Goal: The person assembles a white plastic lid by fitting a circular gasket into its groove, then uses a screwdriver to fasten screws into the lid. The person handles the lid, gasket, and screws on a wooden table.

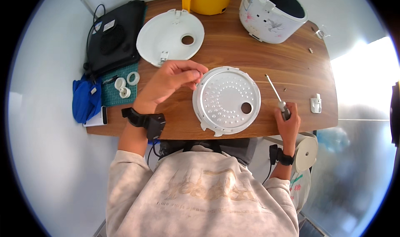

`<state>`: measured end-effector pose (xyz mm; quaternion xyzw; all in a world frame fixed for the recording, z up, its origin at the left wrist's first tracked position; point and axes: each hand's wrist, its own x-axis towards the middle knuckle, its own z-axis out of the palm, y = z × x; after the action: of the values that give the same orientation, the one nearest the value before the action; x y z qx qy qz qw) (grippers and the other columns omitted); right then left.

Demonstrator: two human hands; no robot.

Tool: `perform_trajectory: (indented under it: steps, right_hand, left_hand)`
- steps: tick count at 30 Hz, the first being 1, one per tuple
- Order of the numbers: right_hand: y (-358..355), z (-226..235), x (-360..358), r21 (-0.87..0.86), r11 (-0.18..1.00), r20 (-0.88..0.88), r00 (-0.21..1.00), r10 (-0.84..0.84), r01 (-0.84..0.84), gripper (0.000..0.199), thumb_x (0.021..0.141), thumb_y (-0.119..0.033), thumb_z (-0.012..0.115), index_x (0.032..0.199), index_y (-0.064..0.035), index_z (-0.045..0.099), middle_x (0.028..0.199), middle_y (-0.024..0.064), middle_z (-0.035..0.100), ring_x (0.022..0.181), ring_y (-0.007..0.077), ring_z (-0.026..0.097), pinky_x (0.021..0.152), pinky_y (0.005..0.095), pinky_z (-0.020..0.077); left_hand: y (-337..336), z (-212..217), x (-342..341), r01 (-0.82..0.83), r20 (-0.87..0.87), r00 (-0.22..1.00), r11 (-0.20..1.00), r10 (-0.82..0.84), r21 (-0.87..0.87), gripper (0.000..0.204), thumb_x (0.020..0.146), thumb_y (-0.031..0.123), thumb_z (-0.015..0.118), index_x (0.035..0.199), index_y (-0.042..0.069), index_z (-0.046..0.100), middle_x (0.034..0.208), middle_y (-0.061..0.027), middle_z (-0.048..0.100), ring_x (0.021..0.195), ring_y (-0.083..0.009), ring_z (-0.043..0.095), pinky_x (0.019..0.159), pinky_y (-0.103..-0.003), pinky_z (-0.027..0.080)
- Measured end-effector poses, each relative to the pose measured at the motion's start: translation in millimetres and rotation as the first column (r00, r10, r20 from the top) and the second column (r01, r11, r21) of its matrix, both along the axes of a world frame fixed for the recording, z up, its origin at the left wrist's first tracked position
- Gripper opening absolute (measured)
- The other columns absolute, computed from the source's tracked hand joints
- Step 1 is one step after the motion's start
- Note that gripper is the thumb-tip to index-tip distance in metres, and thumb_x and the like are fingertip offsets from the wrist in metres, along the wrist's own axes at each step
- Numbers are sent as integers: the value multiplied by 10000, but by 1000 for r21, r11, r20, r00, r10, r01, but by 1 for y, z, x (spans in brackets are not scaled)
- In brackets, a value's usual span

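Note:
My right hand [289,122] is wrapped round the handle of a screwdriver [273,88], whose thin shaft points up and to the left over the table. Its tip is close to a tiny screw-like piece. In front of me lies a round, silvery rice cooker inner lid [225,97], dimpled, with one round hole and small tabs along its rim. My left hand [171,81] is at the lid's upper left edge, thumb and fingers pinched together. Whatever is between those fingertips is too small to tell.
A white outer lid [166,35] lies beyond my left hand. The rice cooker body [273,18] and a yellow pot [207,1] stand at the back. A small white latch part [316,103] is at right; white rings [133,78] and a black case [112,37] at left.

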<state>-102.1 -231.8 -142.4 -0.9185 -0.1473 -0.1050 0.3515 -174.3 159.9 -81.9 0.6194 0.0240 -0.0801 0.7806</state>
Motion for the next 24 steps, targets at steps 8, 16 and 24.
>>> perform_trajectory:
  steps: [8, 16, 24]
  right_hand:
    - [32, 55, -49, 53, 943, -188, 924, 332, -328, 285, 859, -103, 769, 1114, -19, 671, 879, 143, 706, 759, 310, 696, 688, 345, 543]
    - [53, 50, -52, 138, 929, -47, 935, 352, -343, 292, 832, -53, 777, 1114, -11, 715, 848, 135, 712, 704, 244, 691, 662, 311, 541]
    - [59, 41, -49, 189, 915, -130, 914, 384, -357, 251, 901, -83, 726, 1125, 28, 705, 916, 183, 739, 724, 251, 708, 689, 301, 548]
  left_hand:
    - [-22, -40, 22, 78, -63, 994, 981, -90, -176, 174, 966, 123, 712, 1126, 54, 706, 1001, -52, 713, 911, -120, 688, 779, -241, 575]
    - [-18, -49, 16, 75, -94, 991, 971, -98, -227, 161, 960, 95, 713, 1114, 47, 708, 1063, -91, 730, 953, -158, 730, 779, -250, 601]
    - [-16, -46, 13, 52, -87, 993, 971, -74, -235, 175, 953, 88, 720, 1123, 49, 715, 1034, -82, 740, 948, -153, 733, 774, -241, 600]
